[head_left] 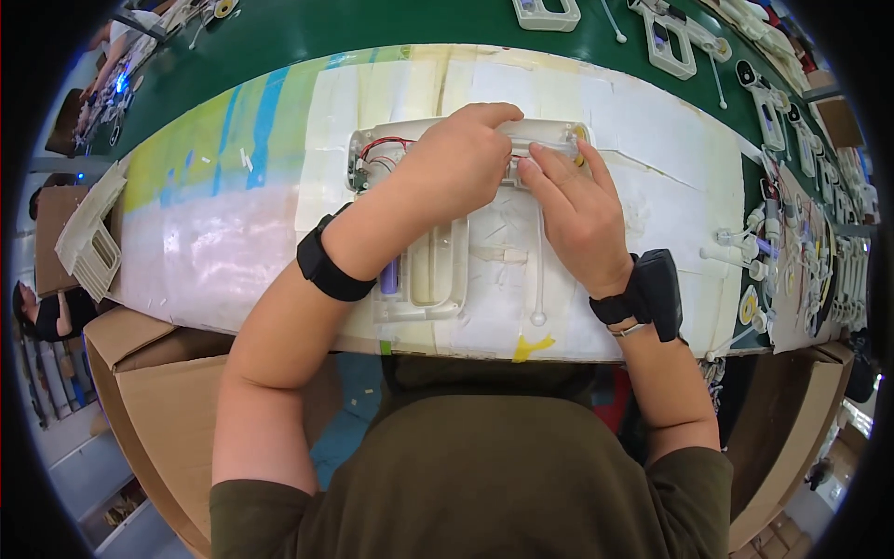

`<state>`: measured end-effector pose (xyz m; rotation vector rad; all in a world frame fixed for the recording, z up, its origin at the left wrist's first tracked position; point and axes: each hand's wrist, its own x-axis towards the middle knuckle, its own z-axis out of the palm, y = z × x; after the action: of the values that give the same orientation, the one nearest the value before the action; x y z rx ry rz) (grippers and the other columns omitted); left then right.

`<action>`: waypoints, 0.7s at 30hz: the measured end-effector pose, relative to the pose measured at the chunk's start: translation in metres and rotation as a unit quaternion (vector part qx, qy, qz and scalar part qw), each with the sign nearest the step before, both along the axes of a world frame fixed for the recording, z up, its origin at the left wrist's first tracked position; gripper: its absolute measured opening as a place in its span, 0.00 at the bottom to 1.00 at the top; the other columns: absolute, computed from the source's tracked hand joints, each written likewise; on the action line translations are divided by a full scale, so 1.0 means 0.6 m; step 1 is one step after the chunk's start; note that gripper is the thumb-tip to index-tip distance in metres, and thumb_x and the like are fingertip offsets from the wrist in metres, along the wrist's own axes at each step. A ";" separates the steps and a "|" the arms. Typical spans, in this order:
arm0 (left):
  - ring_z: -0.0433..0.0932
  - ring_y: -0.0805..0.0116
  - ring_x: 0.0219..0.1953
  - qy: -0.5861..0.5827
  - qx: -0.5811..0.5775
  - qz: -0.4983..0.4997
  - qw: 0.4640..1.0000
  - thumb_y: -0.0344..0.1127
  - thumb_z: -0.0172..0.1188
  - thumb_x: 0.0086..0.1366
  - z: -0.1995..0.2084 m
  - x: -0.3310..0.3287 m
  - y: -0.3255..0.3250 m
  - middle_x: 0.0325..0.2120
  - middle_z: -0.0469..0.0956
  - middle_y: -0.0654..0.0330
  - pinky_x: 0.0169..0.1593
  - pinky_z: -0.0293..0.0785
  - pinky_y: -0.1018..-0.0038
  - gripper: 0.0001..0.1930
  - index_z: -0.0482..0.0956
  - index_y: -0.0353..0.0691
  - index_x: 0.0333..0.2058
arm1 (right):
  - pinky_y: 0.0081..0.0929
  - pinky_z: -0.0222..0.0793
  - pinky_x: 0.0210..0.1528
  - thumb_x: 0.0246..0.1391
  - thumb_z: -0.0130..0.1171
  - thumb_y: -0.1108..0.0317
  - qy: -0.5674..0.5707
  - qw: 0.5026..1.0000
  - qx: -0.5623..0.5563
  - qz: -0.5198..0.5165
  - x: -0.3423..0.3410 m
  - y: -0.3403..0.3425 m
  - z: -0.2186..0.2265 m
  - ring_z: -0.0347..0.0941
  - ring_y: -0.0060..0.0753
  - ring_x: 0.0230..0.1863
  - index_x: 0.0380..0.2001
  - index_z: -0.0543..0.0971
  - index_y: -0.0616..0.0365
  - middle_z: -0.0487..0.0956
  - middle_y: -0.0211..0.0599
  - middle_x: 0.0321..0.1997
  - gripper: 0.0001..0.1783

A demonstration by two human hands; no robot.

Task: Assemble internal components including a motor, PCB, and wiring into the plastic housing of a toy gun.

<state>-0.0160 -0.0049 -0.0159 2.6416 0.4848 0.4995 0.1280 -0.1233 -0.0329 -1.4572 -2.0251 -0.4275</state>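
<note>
An open white plastic housing half (568, 128) lies across the work surface in front of me, with a hollow handle frame (453, 279) extending towards me. Red wires (384, 143) and a small circuit board (360, 175) sit in its left end, and a purple cylinder (389, 276) rests in the handle. Bent over the middle of the housing is my left hand (452, 163), its fingers closed and their tips hidden. My right hand (582, 214) grips the right part, fingers beside a clear part. A thin white rod with a ball end (538, 318) hangs down below the housing.
White, taped cardboard (214, 252) covers the green table (307, 33). Similar white housings (666, 47) and rods lie along the far and right sides. A grilled white part (93, 233) leans at left. Cardboard boxes (172, 410) flank me, and other people sit at far left.
</note>
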 end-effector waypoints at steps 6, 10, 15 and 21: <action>0.72 0.53 0.48 0.015 0.016 -0.004 1.000 0.28 0.53 0.55 0.014 -0.009 0.002 0.47 0.73 0.50 0.50 0.70 0.67 0.08 0.80 0.32 0.29 | 0.36 0.68 0.50 0.43 0.56 0.76 -0.023 0.999 0.021 0.009 -0.008 -0.004 -0.004 0.74 0.42 0.43 0.36 0.76 0.63 0.76 0.45 0.41 0.13; 0.71 0.49 0.48 -0.057 -0.017 0.011 0.998 0.30 0.57 0.55 0.052 -0.063 0.005 0.47 0.73 0.49 0.51 0.68 0.64 0.12 0.77 0.33 0.38 | 0.33 0.70 0.42 0.43 0.57 0.76 -0.008 0.999 -0.028 0.012 -0.006 -0.010 0.019 0.74 0.43 0.38 0.33 0.76 0.63 0.76 0.44 0.38 0.10; 0.70 0.49 0.49 -0.028 0.097 0.107 0.989 0.33 0.62 0.52 0.046 -0.145 0.022 0.50 0.71 0.49 0.52 0.67 0.62 0.17 0.74 0.33 0.41 | 0.35 0.68 0.41 0.42 0.61 0.74 0.146 0.988 -0.016 0.042 -0.043 0.019 0.073 0.71 0.43 0.39 0.35 0.76 0.60 0.76 0.40 0.35 0.13; 0.69 0.51 0.50 0.082 0.071 0.077 0.991 0.34 0.62 0.52 0.009 -0.127 0.029 0.51 0.69 0.49 0.52 0.66 0.64 0.12 0.77 0.34 0.34 | 0.34 0.66 0.43 0.42 0.62 0.72 0.099 0.969 -0.206 0.094 -0.044 0.098 0.040 0.69 0.44 0.41 0.36 0.76 0.58 0.74 0.39 0.33 0.14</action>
<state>-0.0921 0.0123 -0.0106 2.8093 0.7345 0.3765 0.1018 -0.0644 -0.0087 -1.4504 -2.1430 0.2249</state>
